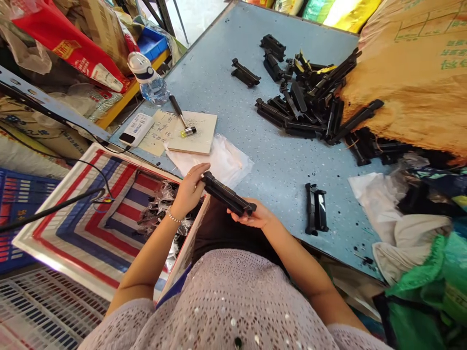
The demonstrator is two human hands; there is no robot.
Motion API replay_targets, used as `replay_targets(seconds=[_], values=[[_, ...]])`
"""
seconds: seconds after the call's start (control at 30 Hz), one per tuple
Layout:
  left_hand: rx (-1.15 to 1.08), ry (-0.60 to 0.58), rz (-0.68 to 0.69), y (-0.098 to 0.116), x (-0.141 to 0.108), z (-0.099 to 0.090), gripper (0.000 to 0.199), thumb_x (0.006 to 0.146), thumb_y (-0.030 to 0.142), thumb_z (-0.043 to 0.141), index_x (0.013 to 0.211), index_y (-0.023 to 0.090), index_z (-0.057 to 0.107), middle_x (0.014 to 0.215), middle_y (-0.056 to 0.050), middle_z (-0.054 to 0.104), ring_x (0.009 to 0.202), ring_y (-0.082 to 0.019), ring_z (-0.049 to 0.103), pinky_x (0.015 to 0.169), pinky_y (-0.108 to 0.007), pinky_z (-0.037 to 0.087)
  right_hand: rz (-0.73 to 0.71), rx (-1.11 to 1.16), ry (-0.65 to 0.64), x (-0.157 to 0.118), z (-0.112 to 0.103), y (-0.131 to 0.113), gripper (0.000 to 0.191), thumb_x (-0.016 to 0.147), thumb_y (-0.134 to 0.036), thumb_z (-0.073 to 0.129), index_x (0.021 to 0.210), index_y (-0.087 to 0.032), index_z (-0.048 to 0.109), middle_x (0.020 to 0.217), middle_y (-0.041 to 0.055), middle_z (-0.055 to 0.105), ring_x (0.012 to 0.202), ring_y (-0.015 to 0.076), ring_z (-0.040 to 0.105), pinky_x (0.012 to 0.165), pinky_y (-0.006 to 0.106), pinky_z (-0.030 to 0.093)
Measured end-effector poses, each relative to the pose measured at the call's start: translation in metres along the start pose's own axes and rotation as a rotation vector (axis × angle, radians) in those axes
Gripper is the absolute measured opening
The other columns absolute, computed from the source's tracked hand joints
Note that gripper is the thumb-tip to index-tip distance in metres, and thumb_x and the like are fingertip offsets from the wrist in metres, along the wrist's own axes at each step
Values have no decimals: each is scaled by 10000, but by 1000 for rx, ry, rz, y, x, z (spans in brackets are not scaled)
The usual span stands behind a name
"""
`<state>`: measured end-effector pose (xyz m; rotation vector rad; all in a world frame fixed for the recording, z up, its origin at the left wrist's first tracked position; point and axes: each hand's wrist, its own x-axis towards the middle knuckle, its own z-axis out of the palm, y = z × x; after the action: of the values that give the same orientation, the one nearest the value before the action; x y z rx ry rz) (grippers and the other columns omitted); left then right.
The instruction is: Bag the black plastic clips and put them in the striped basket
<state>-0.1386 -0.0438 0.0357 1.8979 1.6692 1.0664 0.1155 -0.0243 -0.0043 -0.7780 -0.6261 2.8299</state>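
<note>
Between my two hands is a long black plastic part [228,194], held aslant over the table's front edge. My left hand [190,188] grips its upper left end, and a beaded bracelet circles that wrist. At the lower right end, my right hand [253,214] supports it from beneath, fingers partly hidden. A similar black part [316,209] lies alone on the blue table [270,160] to the right. Many more are heaped in a pile [306,102] at the back right, beside a large woven sack [408,73].
A small hammer [178,114] rests on a pale board [200,126], with a plastic bag [229,160] in front. Nearby are a white device [136,130] and a water bottle [151,82]. At left stands a striped-lined crate [91,223] holding wrapped pieces. Cloths [416,233] lie at right.
</note>
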Motion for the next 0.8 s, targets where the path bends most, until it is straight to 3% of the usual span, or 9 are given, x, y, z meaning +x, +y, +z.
replay_targets(seconds=[0.1, 0.17, 0.27, 0.4, 0.47, 0.6, 0.7, 0.77, 0.8], values=[[150, 99, -95, 0, -14, -1, 246, 896, 126, 502, 1093, 175, 641, 1316, -162, 616, 1144, -253, 643, 968, -434, 561, -106, 31, 70, 6, -3, 3, 289, 924, -340, 540, 909, -101, 702, 683, 89, 714, 436, 71, 481, 329, 137, 265], [248, 39, -111, -2, -18, 0, 245, 907, 108, 462, 1025, 170, 667, 1283, -169, 640, 1175, -278, 635, 1022, -471, 535, -171, -11, 112, 6, -3, 4, 276, 903, -357, 582, 902, -112, 709, 688, 92, 724, 442, 74, 499, 331, 138, 272], [270, -13, -85, -2, -18, 3, 416, 932, 95, 410, 1283, 156, 626, 1390, -180, 605, 1325, -290, 570, 1141, -494, 467, -134, -88, 100, 4, 0, 4, 349, 906, -432, 589, 891, -105, 710, 671, 102, 719, 422, 78, 492, 321, 152, 257], [227, -74, 27, 9, -23, 13, 675, 922, 68, 401, 1585, 177, 333, 1612, -185, 394, 1485, -279, 423, 1195, -456, 434, -147, -59, 72, 6, -1, -1, 366, 860, -504, 595, 828, -147, 668, 520, 7, 589, 362, 63, 319, 312, 170, 175], [185, -181, 139, 20, -29, 22, 759, 897, 28, 390, 1622, 207, 252, 1647, -167, 346, 1509, -276, 389, 1210, -452, 419, -237, -158, 196, 9, 0, 0, 393, 885, -544, 560, 786, -175, 650, 457, -37, 483, 364, 76, 258, 322, 192, 177], [85, -441, 313, 50, -40, 32, 743, 887, 58, 455, 1591, 261, 335, 1603, -140, 431, 1420, -288, 510, 1161, -473, 476, -477, -447, 544, 9, 14, 12, 285, 928, -473, 612, 802, -221, 659, 599, -16, 585, 507, 130, 456, 475, 248, 390], [114, -458, 300, 68, -50, 11, 566, 936, 169, 520, 1493, 267, 489, 1450, -135, 590, 1266, -287, 627, 1083, -496, 531, -480, -713, 373, -11, 32, 18, 213, 939, -416, 630, 1008, -226, 698, 788, 5, 680, 639, 153, 560, 617, 283, 483], [180, -484, 235, 65, -62, -14, 445, 953, 209, 523, 1387, 275, 593, 1327, -124, 668, 1186, -277, 660, 1055, -485, 541, -471, -900, 210, -39, 39, 12, 302, 947, -400, 626, 1192, -232, 680, 987, 36, 726, 774, 173, 633, 745, 326, 532], [226, -529, 166, 57, -69, -26, 390, 946, 211, 530, 1313, 278, 645, 1269, -121, 695, 1149, -279, 671, 1035, -477, 546, -483, -987, 225, -58, 38, 6, 332, 953, -394, 618, 1247, -247, 666, 1081, 50, 729, 862, 191, 659, 820, 356, 538]])
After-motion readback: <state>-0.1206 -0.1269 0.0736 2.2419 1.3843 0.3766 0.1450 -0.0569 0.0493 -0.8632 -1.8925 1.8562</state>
